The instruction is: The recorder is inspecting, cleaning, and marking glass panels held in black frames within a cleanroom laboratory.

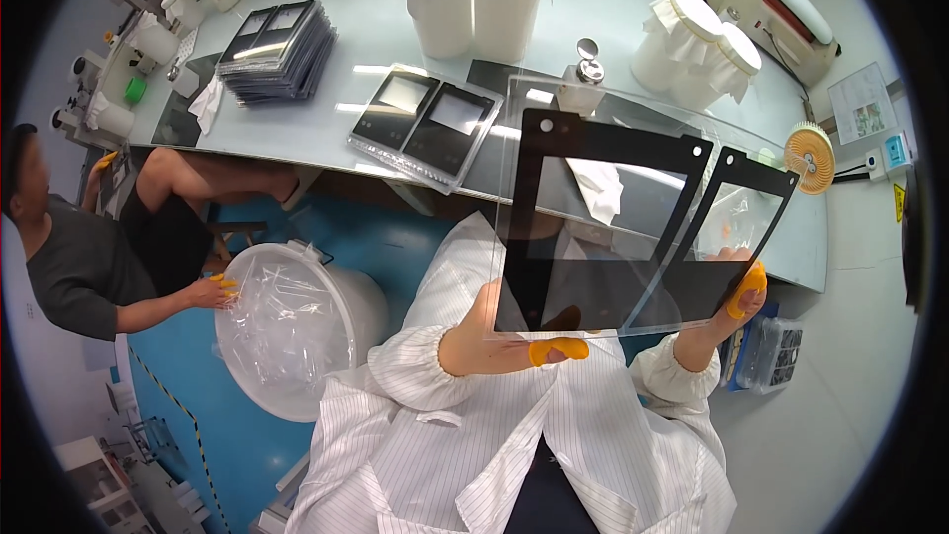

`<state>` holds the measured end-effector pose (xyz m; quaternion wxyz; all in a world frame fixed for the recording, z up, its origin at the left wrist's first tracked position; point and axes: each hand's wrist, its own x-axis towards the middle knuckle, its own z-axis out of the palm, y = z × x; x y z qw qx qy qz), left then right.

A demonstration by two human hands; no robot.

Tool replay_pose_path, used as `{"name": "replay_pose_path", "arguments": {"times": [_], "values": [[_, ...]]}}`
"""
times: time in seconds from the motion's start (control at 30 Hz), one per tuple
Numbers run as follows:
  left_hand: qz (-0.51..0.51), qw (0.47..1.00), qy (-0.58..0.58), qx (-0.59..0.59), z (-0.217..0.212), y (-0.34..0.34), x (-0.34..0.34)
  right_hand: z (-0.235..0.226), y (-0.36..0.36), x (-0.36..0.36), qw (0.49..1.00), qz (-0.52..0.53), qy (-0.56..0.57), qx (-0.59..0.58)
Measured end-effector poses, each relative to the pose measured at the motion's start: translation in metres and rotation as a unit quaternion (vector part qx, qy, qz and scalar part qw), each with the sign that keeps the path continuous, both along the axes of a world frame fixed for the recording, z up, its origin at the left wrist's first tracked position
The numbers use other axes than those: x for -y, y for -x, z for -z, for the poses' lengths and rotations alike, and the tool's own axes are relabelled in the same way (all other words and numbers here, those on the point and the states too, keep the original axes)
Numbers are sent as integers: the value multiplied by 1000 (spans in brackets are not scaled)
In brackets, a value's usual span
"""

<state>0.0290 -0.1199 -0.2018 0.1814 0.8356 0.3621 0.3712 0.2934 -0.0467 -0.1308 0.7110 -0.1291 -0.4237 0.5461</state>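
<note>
Both hands hold up a clear flat panel printed with two black frames, each around a clear window. My left hand, with a yellow finger cot, is closed on its lower left edge; part of the hand shows through the panel. At the lower right corner my right hand grips the same panel, also with yellow finger cots. The panel is tilted and hangs in front of the table edge. Beyond it lies a small stack of similar panels on the table.
A taller stack of panels stands at the left. White cloth-covered containers, a metal-topped dispenser bottle and a small yellow fan are on the table. At my left, a seated person reaches to a white bin holding clear film.
</note>
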Motion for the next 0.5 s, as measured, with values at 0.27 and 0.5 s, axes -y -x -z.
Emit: {"name": "replay_pose_path", "arguments": {"times": [0.27,0.5], "values": [[-5,990,-111,90,-11,1,-8,-2,3,0,999,40,-10,8],[-27,820,232,523,-58,6,-45,-9,38,-28,934,235,-4,269]]}}
